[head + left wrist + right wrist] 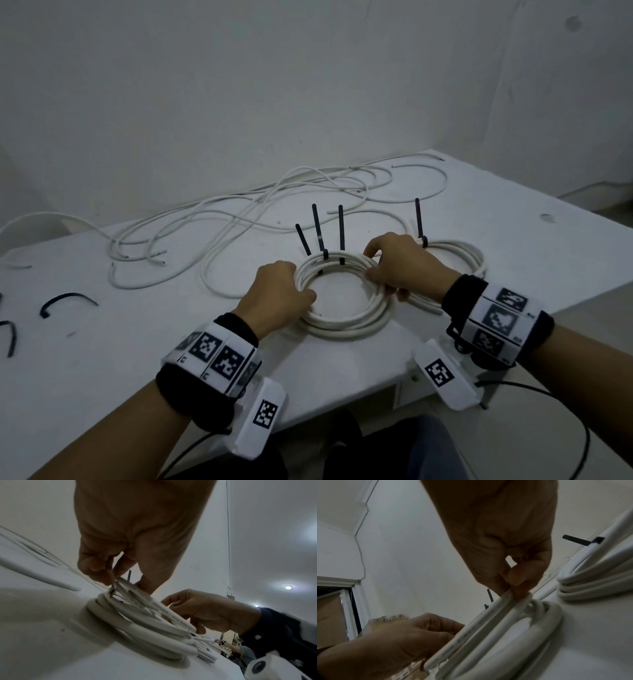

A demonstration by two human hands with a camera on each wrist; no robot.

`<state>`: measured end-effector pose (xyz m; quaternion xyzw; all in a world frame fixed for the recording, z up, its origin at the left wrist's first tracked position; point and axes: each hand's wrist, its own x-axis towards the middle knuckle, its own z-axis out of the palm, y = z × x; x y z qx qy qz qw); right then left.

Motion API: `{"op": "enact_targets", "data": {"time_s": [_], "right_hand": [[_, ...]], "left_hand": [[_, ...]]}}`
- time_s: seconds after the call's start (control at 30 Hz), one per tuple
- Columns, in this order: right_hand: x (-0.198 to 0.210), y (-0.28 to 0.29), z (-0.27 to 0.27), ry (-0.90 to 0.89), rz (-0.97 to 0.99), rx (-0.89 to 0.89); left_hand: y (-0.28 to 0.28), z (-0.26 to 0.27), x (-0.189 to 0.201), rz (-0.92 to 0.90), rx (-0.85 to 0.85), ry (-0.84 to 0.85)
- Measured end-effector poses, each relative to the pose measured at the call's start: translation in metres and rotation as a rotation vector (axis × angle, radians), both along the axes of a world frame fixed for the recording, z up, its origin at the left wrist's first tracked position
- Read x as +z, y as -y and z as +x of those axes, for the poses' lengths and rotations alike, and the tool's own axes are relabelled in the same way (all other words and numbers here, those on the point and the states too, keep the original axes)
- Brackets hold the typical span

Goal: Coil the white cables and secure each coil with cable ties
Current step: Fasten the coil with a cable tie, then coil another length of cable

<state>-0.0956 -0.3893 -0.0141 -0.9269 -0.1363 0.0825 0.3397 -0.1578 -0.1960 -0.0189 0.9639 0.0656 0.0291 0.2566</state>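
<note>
Hands bracket the coil (339, 298) so the loops can't spring apart: left hand (279, 294) curls round its left side, right hand (404, 265) pinches strands opposite (black ties (340, 236) stick up just beyond both), loose cables (212, 219) farther back.

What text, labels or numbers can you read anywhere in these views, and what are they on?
"C": printed beside the square markers on the left wristband, seen twice.
White cable in the coil: a line of small print runs along its jacket, too blurred to read.
Right wristband: tiny marks beside the square markers, too small to read.
Cardboard boxes: labels too blurred to read.
Nothing else is legible.
</note>
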Motion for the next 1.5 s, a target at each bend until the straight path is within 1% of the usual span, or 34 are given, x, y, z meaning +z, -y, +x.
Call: {"op": "enact_targets", "data": {"time_s": [0.13,0.2,0.27,0.4,0.53,0.67,0.8,0.9,0.97,1.07,1.17,1.23,1.37,1.43,1.5], "right_hand": [[0.003,0.001,0.002,-0.019,-0.050,0.019],[0.011,0.003,0.007,-0.017,-0.074,0.033],[0.023,0.006,0.016,0.021,-0.058,0.041],[0.049,0.006,0.046,0.110,-0.019,0.039],[0.061,-0.013,0.087,0.058,-0.005,0.147],[0.059,-0.049,0.138,-0.023,-0.134,0.285],[0.049,-0.096,0.184,-0.052,-0.350,0.397],[0.032,-0.128,0.202,-0.100,-0.504,0.504],[0.019,-0.143,0.209,-0.074,-0.613,0.574],[0.008,-0.154,0.210,0.036,-0.721,0.633],[0.019,-0.153,0.198,0.148,-0.794,0.691],[0.041,-0.145,0.184,0.234,-0.741,0.672],[0.107,-0.130,0.155,0.579,-0.617,0.605],[0.142,-0.123,0.143,0.812,-0.533,0.590],[0.175,-0.118,0.128,1.051,-0.441,0.622]], "left_hand": [[-0.003,0.002,0.001,0.080,0.006,-0.029],[-0.008,0.004,0.011,0.079,0.013,-0.017],[-0.016,0.009,0.025,0.070,0.049,0.031],[-0.037,0.031,0.049,0.039,0.092,0.132],[-0.064,0.066,0.054,0.113,0.071,0.089],[-0.100,0.107,0.048,0.249,0.038,0.033],[-0.136,0.140,0.043,0.293,0.047,0.017],[-0.153,0.155,0.038,0.318,0.035,-0.001],[-0.159,0.160,0.035,0.327,0.026,-0.010],[-0.159,0.162,0.033,0.342,0.018,-0.016],[-0.158,0.157,0.035,0.353,0.017,-0.016],[-0.160,0.152,0.042,0.357,0.023,-0.009],[-0.161,0.134,0.070,0.356,0.058,0.062],[-0.159,0.122,0.090,0.313,0.105,0.168],[-0.153,0.110,0.109,0.256,0.144,0.336]]}}
